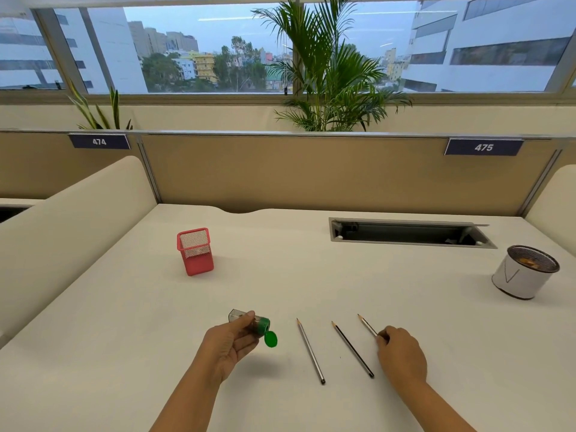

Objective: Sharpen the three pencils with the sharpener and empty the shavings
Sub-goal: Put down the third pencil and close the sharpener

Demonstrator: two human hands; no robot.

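Observation:
My left hand [232, 341] holds the sharpener [252, 322], a clear box with a green end whose round green lid [270, 339] hangs open. Three dark pencils lie side by side on the white desk, tips pointing away. The left pencil [310, 350] and the middle pencil [352, 349] lie free. My right hand [400, 353] is closed over the rear part of the right pencil [367, 325]; only its front part shows.
A red mesh pencil holder [195, 251] stands at the back left. A round mesh bin wrapped in white paper [523, 271], with shavings inside, stands at the far right. An open cable slot [411, 233] runs along the desk's back, under the partition.

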